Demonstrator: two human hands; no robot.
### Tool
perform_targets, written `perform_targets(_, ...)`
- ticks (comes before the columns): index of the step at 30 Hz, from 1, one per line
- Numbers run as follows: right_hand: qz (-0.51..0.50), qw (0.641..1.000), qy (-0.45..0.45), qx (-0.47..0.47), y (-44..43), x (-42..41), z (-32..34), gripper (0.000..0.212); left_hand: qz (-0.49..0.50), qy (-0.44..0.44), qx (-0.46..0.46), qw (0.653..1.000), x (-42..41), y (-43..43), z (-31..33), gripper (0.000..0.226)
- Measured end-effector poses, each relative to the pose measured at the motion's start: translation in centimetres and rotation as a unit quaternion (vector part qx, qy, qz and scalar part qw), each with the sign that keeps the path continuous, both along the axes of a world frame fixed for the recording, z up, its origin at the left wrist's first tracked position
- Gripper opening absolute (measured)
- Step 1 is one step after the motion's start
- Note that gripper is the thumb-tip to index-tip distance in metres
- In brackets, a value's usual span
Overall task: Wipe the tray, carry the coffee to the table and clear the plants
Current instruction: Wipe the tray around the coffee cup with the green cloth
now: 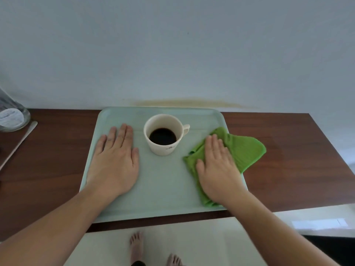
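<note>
A pale green tray (pixel 163 189) lies on a dark wooden counter (pixel 288 150). A cream cup (pixel 163 148) of black coffee stands upright in the tray's far middle, with its handle pointing right. My left hand (pixel 115 160) rests flat on the tray's left part, palm down, fingers together, holding nothing. My right hand (pixel 217 169) presses flat on a green cloth (pixel 244 150) at the tray's right side. The cloth spills over the tray's right rim onto the counter. No plants are in view.
A glass jar (pixel 11 116) with a white label stands at the counter's far left, on a pale board (pixel 21 139). A grey wall rises behind the counter. Below the counter's front edge are a white floor and bare feet (pixel 136 246).
</note>
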State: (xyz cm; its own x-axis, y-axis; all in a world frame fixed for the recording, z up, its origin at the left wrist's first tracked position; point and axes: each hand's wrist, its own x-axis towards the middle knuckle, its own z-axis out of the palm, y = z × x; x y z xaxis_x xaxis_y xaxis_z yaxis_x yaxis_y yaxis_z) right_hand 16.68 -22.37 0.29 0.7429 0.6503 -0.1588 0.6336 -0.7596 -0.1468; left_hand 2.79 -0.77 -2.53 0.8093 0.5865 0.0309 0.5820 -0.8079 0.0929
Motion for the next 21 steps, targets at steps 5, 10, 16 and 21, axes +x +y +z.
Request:
perform_targets(5,0.053,0.998,0.015,-0.010,-3.2,-4.8,-0.4,0.076,0.005,0.002,0.004,1.000,0.1,-0.1,-0.2,0.069)
perform_targets(10,0.073,0.996,0.008,0.043,2.3,-3.9,-0.8,0.075,0.005,0.000,-0.001,1.000,0.0,0.0,0.1,0.068)
perform_targets(16,-0.028,0.999,-0.010,0.011,2.0,2.2,0.0,0.070,-0.005,-0.001,0.000,1.000,0.0,0.0,0.1,0.068)
perform_targets(21,0.044,0.999,0.007,-0.018,-3.1,-4.6,-0.3,0.076,0.007,-0.009,-0.002,1.000,-0.1,0.0,-0.3,0.067)
